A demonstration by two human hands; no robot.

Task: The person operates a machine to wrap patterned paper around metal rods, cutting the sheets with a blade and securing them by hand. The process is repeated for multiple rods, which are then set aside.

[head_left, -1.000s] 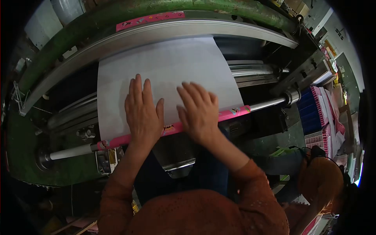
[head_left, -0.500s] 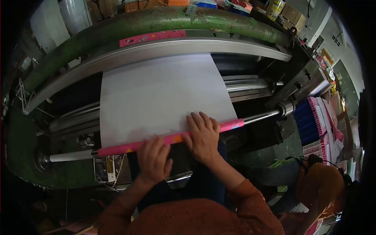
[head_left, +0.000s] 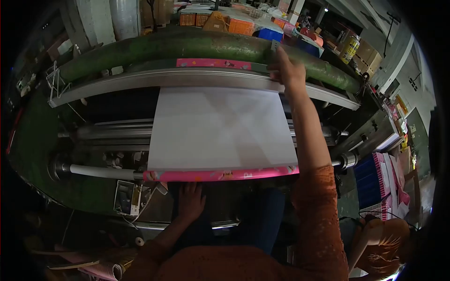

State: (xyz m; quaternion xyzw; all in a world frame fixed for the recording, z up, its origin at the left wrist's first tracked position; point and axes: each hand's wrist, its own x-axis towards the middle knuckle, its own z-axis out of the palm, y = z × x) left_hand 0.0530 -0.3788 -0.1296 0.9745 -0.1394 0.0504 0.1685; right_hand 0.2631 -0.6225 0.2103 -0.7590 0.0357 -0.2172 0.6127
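Observation:
A roll of pink patterned sheet (head_left: pixel 220 175) is wound on a bar in front of me, and a wide white sheet (head_left: pixel 220 131) runs back from it under a metal crossbar. My left hand (head_left: pixel 191 201) lies just below the roll, fingers stretched toward its lower edge and holding nothing. Raised over the crossbar, my right hand (head_left: pixel 290 74) points one finger at a small metal plate (head_left: pixel 275 45) on the green pipe. The fingertip overlaps this plate; the other fingers are apart and slightly blurred, with nothing held.
The green pipe (head_left: pixel 187 47) and the metal crossbar (head_left: pixel 206 77) span the machine. A pink patterned strip (head_left: pixel 213 63) lies between them. An open box (head_left: pixel 126 197) sits at lower left. Another person (head_left: pixel 384 243) is at lower right, near stacked pink-edged sheets (head_left: pixel 384 175).
My right hand has left the roll and reached up to the plate on the green pipe. My left hand has dropped below the roll. The view has tilted up, and the roll shows more pattern.

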